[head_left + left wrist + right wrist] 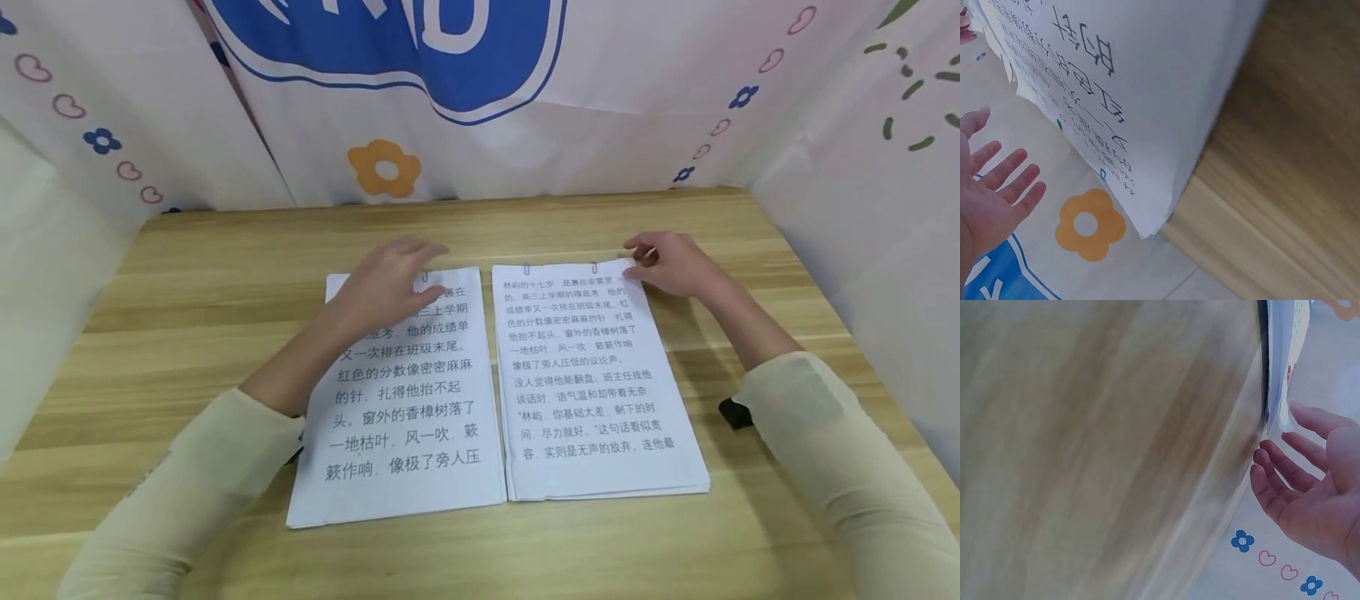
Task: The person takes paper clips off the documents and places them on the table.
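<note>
Two paper stacks printed with Chinese text lie side by side, the left stack [405, 417] in larger print and the right stack [600, 400] in smaller print. My left hand [390, 279] hovers over the top of the left stack, covering some of its text. Its fingers are spread and hold nothing in the left wrist view. At the upper right corner of the right stack, my right hand [670, 262] pinches a page corner [1284, 419] between thumb and index finger. The other fingers curl loosely beside the paper edge.
Coloured paper clips [527, 269] sit along the top edges of both stacks. Underneath is a wooden table [225, 242]. Behind it hangs a white cloth [600, 142] with a blue sign and an orange flower [360, 171]; white cloth flanks both sides.
</note>
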The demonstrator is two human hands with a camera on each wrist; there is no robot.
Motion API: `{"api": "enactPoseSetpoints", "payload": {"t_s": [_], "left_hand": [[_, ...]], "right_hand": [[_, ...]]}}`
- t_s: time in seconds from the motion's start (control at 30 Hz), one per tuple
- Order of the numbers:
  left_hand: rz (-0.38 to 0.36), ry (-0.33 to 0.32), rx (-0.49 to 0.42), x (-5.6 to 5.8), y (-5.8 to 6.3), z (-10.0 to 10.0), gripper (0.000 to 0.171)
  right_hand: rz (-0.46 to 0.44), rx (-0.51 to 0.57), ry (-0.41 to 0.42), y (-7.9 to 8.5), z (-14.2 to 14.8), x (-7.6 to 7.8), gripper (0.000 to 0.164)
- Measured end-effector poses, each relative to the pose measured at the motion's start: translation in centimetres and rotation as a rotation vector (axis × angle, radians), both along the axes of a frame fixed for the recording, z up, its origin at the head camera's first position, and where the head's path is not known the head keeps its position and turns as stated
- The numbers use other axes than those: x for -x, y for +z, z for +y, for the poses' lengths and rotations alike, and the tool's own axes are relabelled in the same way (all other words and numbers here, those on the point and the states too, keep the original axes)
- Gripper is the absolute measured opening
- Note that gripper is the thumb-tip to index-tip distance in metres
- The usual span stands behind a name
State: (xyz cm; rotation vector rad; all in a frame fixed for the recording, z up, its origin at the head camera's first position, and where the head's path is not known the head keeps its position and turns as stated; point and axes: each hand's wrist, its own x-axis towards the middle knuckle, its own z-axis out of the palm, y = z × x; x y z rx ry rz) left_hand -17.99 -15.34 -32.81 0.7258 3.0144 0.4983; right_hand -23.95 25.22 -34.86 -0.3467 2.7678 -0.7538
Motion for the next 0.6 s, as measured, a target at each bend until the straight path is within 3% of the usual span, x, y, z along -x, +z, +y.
{"api": "enactPoseSetpoints", "payload": {"t_s": [0.6], "left_hand": [[-0.052, -0.008, -0.019, 0.44, 0.13, 0.47, 0.058]], "right_hand": [[0.001, -0.035, 0.046, -0.47, -0.41, 0.60, 0.031]]}}
